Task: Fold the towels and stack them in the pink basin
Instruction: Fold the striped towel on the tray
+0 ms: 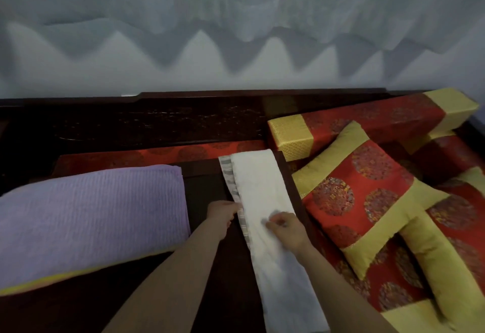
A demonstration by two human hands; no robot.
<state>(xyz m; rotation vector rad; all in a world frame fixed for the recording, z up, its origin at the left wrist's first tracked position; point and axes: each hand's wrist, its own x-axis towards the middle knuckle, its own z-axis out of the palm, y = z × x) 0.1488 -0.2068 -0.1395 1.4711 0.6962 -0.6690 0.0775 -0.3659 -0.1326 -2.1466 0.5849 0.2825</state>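
Forearms: two, reaching in from the bottom edge; hands apart
White towel (262, 183): one, folded into a long strip on the dark wooden table (203, 188); grey striped border along its left side
Right hand (287, 229): on top of the strip, curled fingers pinching the cloth
Left hand (223, 213): at the striped border; fingertips hidden, grip cannot be told
Purple towel (91, 214): one, spread at left, apart from the strip
Red-and-gold cushions (364, 196): at least three, heaped at right

Dark wood counter (203, 189); red-gold cushion (367, 196) lay just right of it, matching bolster (367, 120) behind-right, grey wall (236, 30) beyond.
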